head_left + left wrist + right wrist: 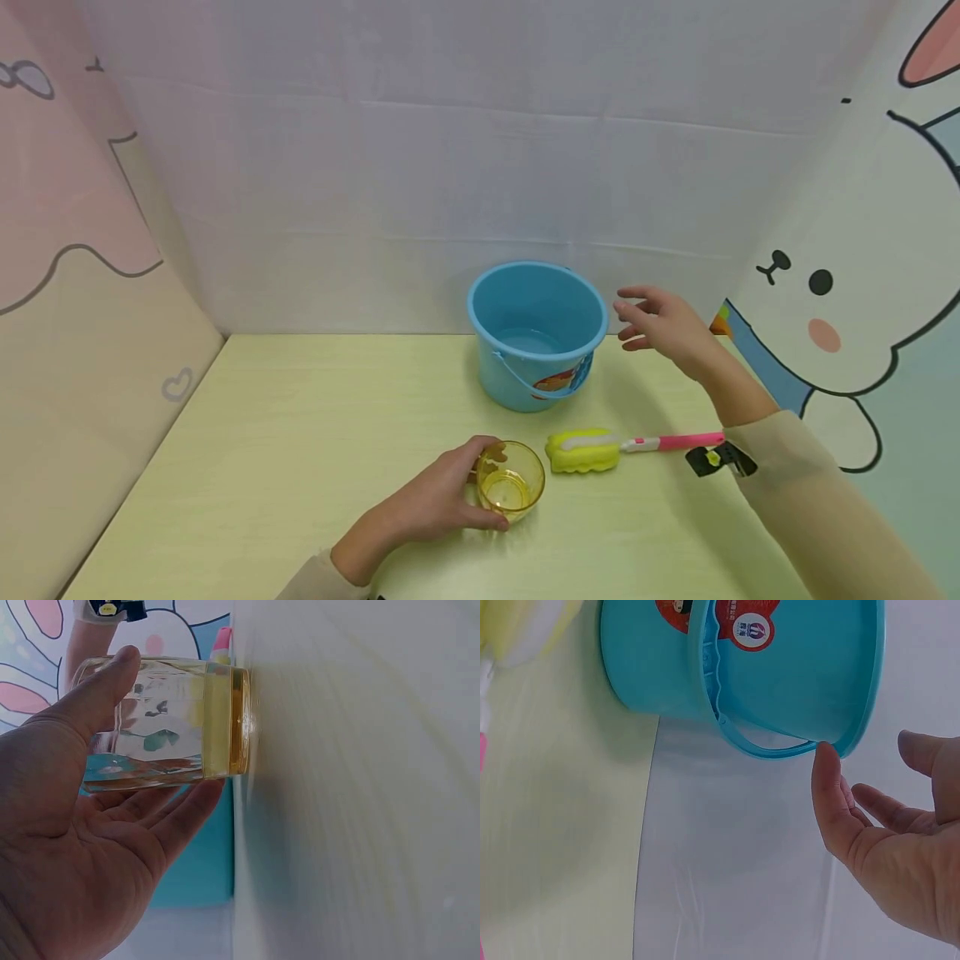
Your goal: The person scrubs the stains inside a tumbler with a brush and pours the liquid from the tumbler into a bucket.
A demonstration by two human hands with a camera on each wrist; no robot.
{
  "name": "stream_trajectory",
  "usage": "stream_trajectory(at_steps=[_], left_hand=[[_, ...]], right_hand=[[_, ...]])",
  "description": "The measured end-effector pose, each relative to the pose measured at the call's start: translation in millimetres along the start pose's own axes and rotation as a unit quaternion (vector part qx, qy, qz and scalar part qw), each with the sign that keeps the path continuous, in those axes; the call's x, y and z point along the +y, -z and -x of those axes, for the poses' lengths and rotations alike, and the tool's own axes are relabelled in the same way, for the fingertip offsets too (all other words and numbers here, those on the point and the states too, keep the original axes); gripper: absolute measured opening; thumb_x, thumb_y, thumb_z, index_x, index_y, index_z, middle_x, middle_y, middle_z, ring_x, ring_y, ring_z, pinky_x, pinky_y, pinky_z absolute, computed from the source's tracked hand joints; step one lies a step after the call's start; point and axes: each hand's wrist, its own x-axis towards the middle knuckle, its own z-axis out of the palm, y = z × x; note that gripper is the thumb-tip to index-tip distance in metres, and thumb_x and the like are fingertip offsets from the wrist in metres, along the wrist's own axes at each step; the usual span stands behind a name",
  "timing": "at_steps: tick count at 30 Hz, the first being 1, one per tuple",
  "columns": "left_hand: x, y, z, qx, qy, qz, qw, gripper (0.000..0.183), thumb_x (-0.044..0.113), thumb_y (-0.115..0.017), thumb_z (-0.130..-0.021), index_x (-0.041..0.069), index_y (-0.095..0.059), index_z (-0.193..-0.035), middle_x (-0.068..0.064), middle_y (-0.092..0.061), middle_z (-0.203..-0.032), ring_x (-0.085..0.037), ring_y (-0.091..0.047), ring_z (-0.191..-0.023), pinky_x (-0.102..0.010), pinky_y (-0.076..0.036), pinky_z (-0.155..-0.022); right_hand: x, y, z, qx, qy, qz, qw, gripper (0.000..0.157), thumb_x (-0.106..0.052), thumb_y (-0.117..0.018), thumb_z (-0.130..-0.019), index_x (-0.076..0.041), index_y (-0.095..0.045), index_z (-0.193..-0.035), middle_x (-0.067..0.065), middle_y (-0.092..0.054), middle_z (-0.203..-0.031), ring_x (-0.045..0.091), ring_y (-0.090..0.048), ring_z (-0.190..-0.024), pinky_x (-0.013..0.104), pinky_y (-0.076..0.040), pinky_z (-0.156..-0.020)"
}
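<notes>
An amber-tinted drinking glass [512, 479] stands upright on the table. My left hand [448, 492] holds it from the left, thumb on the near side and fingers round the far side; the left wrist view shows thumb and fingers on either side of the clear glass [169, 724]. In the air right of the blue bucket [491, 358], my right hand [663, 325] holds nothing, its fingers loosely bent. In the right wrist view, a fingertip of this hand [907, 847] appears near the bucket's rim; contact cannot be told.
A sponge brush [585, 452] with a yellow head and pink handle lies right of the glass, in front of the bucket. The bucket's handle [525, 385] hangs down its front. A white curtain [360, 183] backs the table, and printed cloths flank it.
</notes>
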Motion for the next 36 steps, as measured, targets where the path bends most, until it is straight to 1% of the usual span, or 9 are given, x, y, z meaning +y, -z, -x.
stream_trajectory(at_steps=[7, 13, 17, 25, 32, 36], left_hand=[[-0.4, -0.3, -0.3, 0.001, -0.003, -0.004, 1.0000, 0.093, 0.039, -0.097, -0.078, 0.015, -0.047, -0.152, 0.001, -0.062, -0.140, -0.015, -0.057, -0.130, -0.041, -0.047, -0.113], [-0.2, -0.2, 0.0, 0.001, -0.002, -0.008, 1.0000, 0.093, 0.039, -0.097, -0.078, 0.015, -0.047, -0.152, 0.001, -0.062, -0.140, -0.016, -0.057, -0.131, -0.042, -0.046, -0.113], [-0.7, -0.3, -0.2, 0.001, -0.002, -0.008, 1.0000, 0.092, 0.041, -0.097, -0.078, 0.016, -0.047, -0.152, 0.002, -0.062, -0.140, -0.016, -0.057, -0.130, -0.041, -0.047, -0.113], [-0.8, -0.2, -0.4, 0.000, -0.003, -0.009, 1.0000, 0.092, 0.041, -0.097, -0.078, 0.016, -0.047, -0.152, 0.001, -0.062, -0.140, -0.015, -0.058, -0.129, -0.040, -0.048, -0.111], [-0.2, 0.3, -0.5, -0.001, -0.003, -0.007, 1.0000, 0.091, 0.040, -0.097, -0.078, 0.016, -0.047, -0.151, 0.000, -0.062, -0.140, -0.016, -0.058, -0.128, -0.040, -0.048, -0.110], [-0.3, 0.1, -0.3, -0.001, -0.002, -0.007, 1.0000, 0.092, 0.039, -0.097, -0.078, 0.015, -0.047, -0.151, 0.001, -0.062, -0.140, -0.016, -0.058, -0.128, -0.040, -0.048, -0.111]], right_hand=[[-1.1, -2.7, -14.5, -0.009, -0.013, -0.030, 0.999, 0.068, -0.040, -0.054, -0.112, -0.002, -0.032, -0.164, 0.030, -0.053, -0.147, 0.042, -0.068, -0.116, 0.038, -0.063, -0.085], [-6.3, -6.9, -24.5, -0.014, -0.026, -0.049, 0.998, 0.068, -0.039, -0.054, -0.112, -0.002, -0.031, -0.164, 0.029, -0.054, -0.146, 0.041, -0.068, -0.115, 0.038, -0.063, -0.085], [-10.2, -8.7, -29.3, -0.014, -0.033, -0.059, 0.998, 0.068, -0.038, -0.054, -0.112, -0.001, -0.031, -0.164, 0.028, -0.053, -0.146, 0.041, -0.067, -0.117, 0.041, -0.063, -0.087], [-11.8, -11.0, -35.8, -0.020, -0.038, -0.066, 0.997, 0.064, -0.033, -0.054, -0.113, 0.000, -0.033, -0.163, 0.028, -0.052, -0.151, 0.043, -0.064, -0.125, 0.050, -0.058, -0.097], [-9.8, -11.6, -39.9, -0.026, -0.039, -0.083, 0.995, 0.056, -0.023, -0.053, -0.114, 0.005, -0.038, -0.160, 0.027, -0.056, -0.147, 0.042, -0.065, -0.124, 0.045, -0.059, -0.096], [-8.7, -11.7, -41.5, -0.032, -0.044, -0.100, 0.993, 0.053, -0.020, -0.052, -0.114, 0.006, -0.039, -0.159, 0.028, -0.056, -0.147, 0.040, -0.066, -0.123, 0.043, -0.060, -0.095]])
